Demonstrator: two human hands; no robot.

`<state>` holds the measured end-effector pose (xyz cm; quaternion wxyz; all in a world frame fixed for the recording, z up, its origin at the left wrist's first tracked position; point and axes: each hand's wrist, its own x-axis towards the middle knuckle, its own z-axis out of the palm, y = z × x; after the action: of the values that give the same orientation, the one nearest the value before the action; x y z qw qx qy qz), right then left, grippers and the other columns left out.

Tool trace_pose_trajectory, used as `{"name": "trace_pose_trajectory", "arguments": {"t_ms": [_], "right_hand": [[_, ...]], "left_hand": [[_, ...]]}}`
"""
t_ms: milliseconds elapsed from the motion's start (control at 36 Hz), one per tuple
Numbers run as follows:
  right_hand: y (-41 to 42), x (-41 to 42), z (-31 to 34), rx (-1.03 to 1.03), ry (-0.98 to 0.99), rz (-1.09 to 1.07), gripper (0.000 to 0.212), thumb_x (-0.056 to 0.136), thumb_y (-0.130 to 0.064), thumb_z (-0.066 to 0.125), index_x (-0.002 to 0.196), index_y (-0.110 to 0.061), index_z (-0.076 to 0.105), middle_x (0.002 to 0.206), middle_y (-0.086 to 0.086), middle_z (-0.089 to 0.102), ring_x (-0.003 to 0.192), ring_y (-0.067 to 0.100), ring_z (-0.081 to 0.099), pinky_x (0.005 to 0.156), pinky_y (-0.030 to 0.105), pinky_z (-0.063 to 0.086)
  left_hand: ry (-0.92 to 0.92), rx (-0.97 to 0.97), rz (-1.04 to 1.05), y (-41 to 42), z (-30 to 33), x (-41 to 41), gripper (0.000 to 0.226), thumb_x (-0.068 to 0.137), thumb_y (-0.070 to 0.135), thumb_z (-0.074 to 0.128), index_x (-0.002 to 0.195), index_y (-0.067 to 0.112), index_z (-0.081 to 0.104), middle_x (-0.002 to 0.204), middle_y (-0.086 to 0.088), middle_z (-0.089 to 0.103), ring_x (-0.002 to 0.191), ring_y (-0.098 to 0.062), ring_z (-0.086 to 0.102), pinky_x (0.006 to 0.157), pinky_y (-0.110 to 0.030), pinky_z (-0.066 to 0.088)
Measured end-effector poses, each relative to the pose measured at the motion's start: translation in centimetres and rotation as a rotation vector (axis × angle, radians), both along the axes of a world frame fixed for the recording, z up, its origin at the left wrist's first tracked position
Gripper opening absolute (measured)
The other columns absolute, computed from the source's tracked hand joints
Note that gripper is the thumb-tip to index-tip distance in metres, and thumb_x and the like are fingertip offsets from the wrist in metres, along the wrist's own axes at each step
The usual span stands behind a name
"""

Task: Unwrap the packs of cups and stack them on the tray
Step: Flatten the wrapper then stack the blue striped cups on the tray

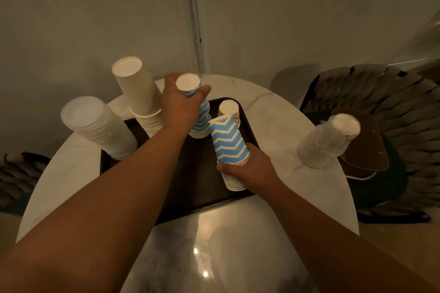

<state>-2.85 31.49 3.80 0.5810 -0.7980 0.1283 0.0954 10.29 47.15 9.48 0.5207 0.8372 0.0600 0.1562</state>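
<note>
**Two chevron stacks in hand, five stacks on the tray**

The left hand [181, 107] curls round the top of one blue-and-white chevron cup stack [201, 114] standing upside down on the dark tray [190, 188]. The right hand [247, 169] grips the lower part of a second chevron stack [229, 143] at the tray's right edge. Three more stacks stand on the tray: one tall white [138, 88], one translucent [95, 123], one small white [229, 109]. One wrapped clear pack [331, 140] stands on the marble table [281, 121], off the tray
</note>
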Motion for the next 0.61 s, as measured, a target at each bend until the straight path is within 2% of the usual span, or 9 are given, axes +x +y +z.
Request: {"name": "trace_pose_trajectory", "arguments": {"t_ms": [139, 194, 278, 333, 389, 444, 500, 556, 611], "right_hand": [[-0.4, 0.1, -0.2, 0.006, -0.004, -0.012, 0.057, 0.059, -0.033, 0.091, 0.107, -0.023, 0.064, 0.096, -0.009, 0.071, 0.084, 0.002, 0.067, 0.072, 0.016, 0.052], [-0.4, 0.1, -0.3, 0.011, -0.004, -0.004, 0.056, 0.06, -0.032, 0.091, 0.107, -0.023, 0.063, 0.096, -0.009, 0.071, 0.084, 0.002, 0.067, 0.071, 0.014, 0.051], [-0.5, 0.1, -0.6, 0.024, 0.01, 0.0, 0.056, 0.059, -0.034, 0.092, 0.107, -0.023, 0.064, 0.096, -0.008, 0.072, 0.085, 0.004, 0.069, 0.077, 0.022, 0.056], [-0.6, 0.2, -0.9, 0.056, 0.025, 0.014, 0.059, 0.056, -0.037, 0.092, 0.107, -0.023, 0.065, 0.097, -0.007, 0.073, 0.087, 0.006, 0.07, 0.082, 0.03, 0.057], [-0.4, 0.2, -0.8, 0.1, 0.035, 0.035, 0.06, 0.055, -0.038, 0.092, 0.107, -0.023, 0.066, 0.097, -0.007, 0.074, 0.087, 0.007, 0.07, 0.083, 0.031, 0.057], [-0.1, 0.1, -0.4, 0.14, 0.042, 0.069, 0.052, 0.061, -0.029, 0.091, 0.106, -0.024, 0.067, 0.097, -0.007, 0.074, 0.088, 0.007, 0.07, 0.081, 0.027, 0.056], [0.3, 0.0, 0.0, 0.162, 0.039, 0.107, 0.05, 0.063, -0.026, 0.09, 0.108, -0.023, 0.067, 0.098, -0.006, 0.074, 0.089, 0.008, 0.071, 0.083, 0.029, 0.056], [0.7, 0.0, 0.4, 0.172, 0.037, 0.145, 0.049, 0.064, -0.025, 0.09, 0.108, -0.023, 0.068, 0.1, -0.005, 0.075, 0.091, 0.01, 0.071, 0.085, 0.031, 0.056], [1.1, -0.3, 0.6, 0.185, 0.037, 0.18, 0.048, 0.063, -0.027, 0.09, 0.107, -0.025, 0.069, 0.1, -0.005, 0.075, 0.092, 0.01, 0.071, 0.087, 0.033, 0.056]], "left_hand": [[0.135, 0.054, -0.029, 0.2, -2.5, -0.5, 0.063, 0.074, 0.032, 0.084, 0.123, 0.011, 0.049, 0.109, 0.003, 0.056, 0.105, -0.017, 0.057, 0.083, -0.022, 0.039], [0.182, 0.065, -0.046, 0.3, -2.8, -0.7, 0.068, 0.074, 0.031, 0.084, 0.128, 0.011, 0.047, 0.116, -0.002, 0.058, 0.112, -0.021, 0.056, 0.086, -0.023, 0.039], [0.177, 0.023, -0.021, 0.2, -2.3, -1.2, 0.085, 0.075, 0.039, 0.082, 0.143, 0.012, 0.038, 0.141, -0.005, 0.05, 0.128, -0.019, 0.048, 0.102, -0.026, 0.039], [0.097, -0.009, 0.022, 0.0, -1.6, -2.4, 0.082, 0.08, 0.05, 0.073, 0.145, 0.015, 0.037, 0.147, -0.003, 0.045, 0.134, -0.017, 0.043, 0.11, -0.034, 0.038], [0.01, -0.098, 0.026, -0.3, -1.0, -4.1, 0.068, 0.085, 0.05, 0.068, 0.139, 0.015, 0.045, 0.14, -0.002, 0.051, 0.128, -0.014, 0.049, 0.107, -0.036, 0.044], [0.045, -0.235, -0.019, -0.7, -0.6, -5.7, 0.054, 0.086, 0.038, 0.071, 0.129, 0.013, 0.051, 0.127, -0.003, 0.059, 0.116, -0.012, 0.059, 0.101, -0.032, 0.05], [0.195, -0.43, -0.115, -0.9, -0.7, -6.8, 0.062, 0.079, 0.035, 0.079, 0.13, 0.012, 0.051, 0.122, -0.003, 0.063, 0.11, -0.013, 0.064, 0.096, -0.033, 0.054], [0.345, -0.567, -0.183, -0.9, -1.2, -7.5, 0.08, 0.064, 0.046, 0.086, 0.13, 0.018, 0.051, 0.12, -0.004, 0.066, 0.105, -0.017, 0.068, 0.092, -0.039, 0.056], [0.403, -0.603, -0.191, -0.8, -1.5, -8.0, 0.069, 0.059, 0.046, 0.087, 0.117, 0.021, 0.058, 0.11, -0.006, 0.071, 0.097, -0.021, 0.072, 0.09, -0.047, 0.056]]}}
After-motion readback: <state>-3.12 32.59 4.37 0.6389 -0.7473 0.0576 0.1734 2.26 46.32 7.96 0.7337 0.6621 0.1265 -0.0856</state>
